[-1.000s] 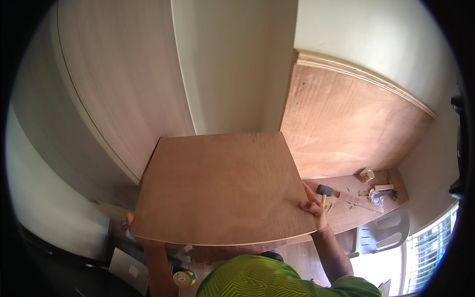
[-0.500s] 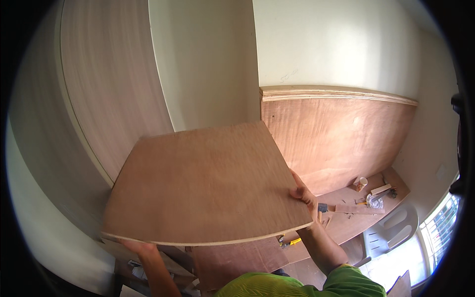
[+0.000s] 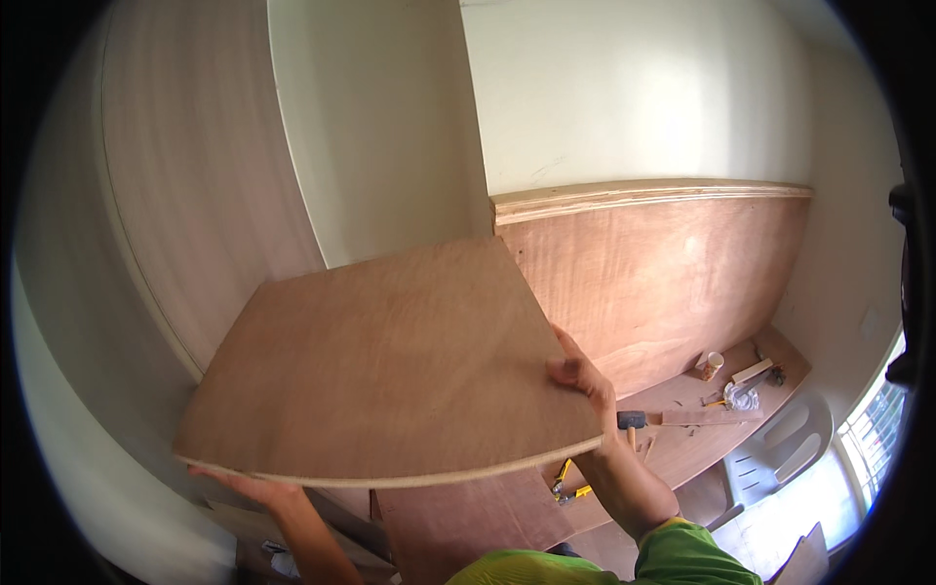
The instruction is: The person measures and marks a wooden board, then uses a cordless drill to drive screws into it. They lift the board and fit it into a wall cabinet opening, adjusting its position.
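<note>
A large reddish-brown plywood board point(image 3: 390, 370) with a pale cut edge is held up in front of me, roughly level. My right hand point(image 3: 582, 382) grips its right edge, thumb on the top face and fingers around the side. At the near left corner my left hand point(image 3: 255, 487) supports the board from beneath; most of its fingers are hidden under the wood. The board's far corner comes close to the left end of the plywood headboard-like panel point(image 3: 653, 283).
On the wooden platform to the right lie a black-headed mallet point(image 3: 631, 421), yellow-handled pliers point(image 3: 564, 487), a paper cup point(image 3: 711, 366) and wood strips point(image 3: 707, 416). A plastic chair point(image 3: 780, 453) stands by the window. A tall wood-grain panel point(image 3: 195, 166) rises at left.
In the picture, the board and both hands have shifted slightly left. The mallet and pliers show more fully beside my right arm. My grip looks the same.
</note>
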A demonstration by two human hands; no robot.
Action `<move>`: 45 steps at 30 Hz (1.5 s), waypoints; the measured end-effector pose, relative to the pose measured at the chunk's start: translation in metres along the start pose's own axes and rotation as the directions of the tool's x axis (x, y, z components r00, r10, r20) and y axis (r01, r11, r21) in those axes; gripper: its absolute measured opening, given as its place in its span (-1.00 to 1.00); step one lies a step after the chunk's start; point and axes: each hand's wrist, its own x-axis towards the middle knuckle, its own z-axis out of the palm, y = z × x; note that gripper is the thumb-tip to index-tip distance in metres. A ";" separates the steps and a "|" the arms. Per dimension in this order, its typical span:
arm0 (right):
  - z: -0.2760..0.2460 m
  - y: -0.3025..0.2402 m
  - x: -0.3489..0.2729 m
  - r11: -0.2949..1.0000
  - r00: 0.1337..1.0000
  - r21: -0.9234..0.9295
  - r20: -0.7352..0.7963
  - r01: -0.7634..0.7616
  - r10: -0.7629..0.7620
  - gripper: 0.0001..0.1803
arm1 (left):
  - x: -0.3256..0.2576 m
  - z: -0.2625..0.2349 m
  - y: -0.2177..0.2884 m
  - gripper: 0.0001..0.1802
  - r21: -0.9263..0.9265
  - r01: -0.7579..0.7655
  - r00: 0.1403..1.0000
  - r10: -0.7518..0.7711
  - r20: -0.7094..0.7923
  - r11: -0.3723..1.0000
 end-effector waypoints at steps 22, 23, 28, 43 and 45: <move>0.016 -0.039 0.006 1.000 0.997 0.019 0.071 0.003 -0.005 -0.24 | -0.029 0.089 0.040 -0.08 -0.054 -0.041 0.997 0.037 -0.070 0.998; 0.016 -0.039 0.006 1.000 0.995 0.017 0.099 0.019 -0.021 -0.24 | -0.028 0.088 0.041 -0.07 -0.050 -0.054 0.998 0.052 -0.047 0.997; 0.019 -0.039 0.011 0.996 0.994 0.092 0.109 -0.003 -0.007 -0.21 | -0.026 0.080 0.038 -0.13 -0.134 -0.026 0.998 0.017 -0.068 0.991; -0.013 -0.023 0.021 0.962 0.971 0.207 0.123 0.178 -0.206 -0.22 | -0.016 0.037 0.016 -0.02 -0.240 -0.025 1.000 0.028 0.009 0.970; -0.009 -0.028 0.023 0.970 0.950 0.170 0.228 0.176 -0.213 -0.19 | -0.012 0.035 0.014 0.01 -0.267 0.010 0.999 0.004 0.053 0.964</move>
